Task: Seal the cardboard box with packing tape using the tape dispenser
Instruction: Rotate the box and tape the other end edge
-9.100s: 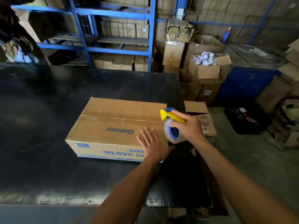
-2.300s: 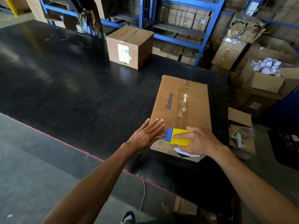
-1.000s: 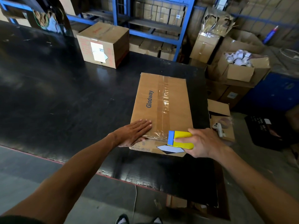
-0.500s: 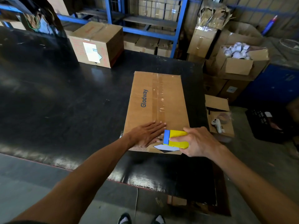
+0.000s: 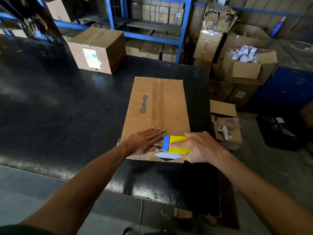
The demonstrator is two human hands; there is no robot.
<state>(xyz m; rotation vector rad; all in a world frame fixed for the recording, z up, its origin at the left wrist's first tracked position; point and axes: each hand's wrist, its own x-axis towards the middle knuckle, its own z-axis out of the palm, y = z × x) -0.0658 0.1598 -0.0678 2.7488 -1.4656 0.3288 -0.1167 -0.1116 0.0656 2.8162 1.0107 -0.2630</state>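
A long brown cardboard box (image 5: 172, 106) printed "Glodway" lies on the black table (image 5: 64, 116), with a strip of clear tape (image 5: 156, 102) running down its top seam. My left hand (image 5: 145, 141) lies flat, fingers spread, on the box's near end, pressing the tape down. My right hand (image 5: 201, 147) grips the yellow and blue tape dispenser (image 5: 175, 144) at the near top edge of the box, just right of my left fingertips. The tape roll is hidden under my right hand.
A second, taller cardboard box (image 5: 98, 48) with a white label stands at the table's far side. Off the table's right edge are stacked cartons (image 5: 243, 68), a low open box (image 5: 225, 128) holding a white controller, and a black crate (image 5: 279, 133). Blue shelving (image 5: 149, 33) stands behind.
Since a second ago my left hand slid right along the box's near end toward the dispenser. The dispenser stays at the near edge in my right hand.
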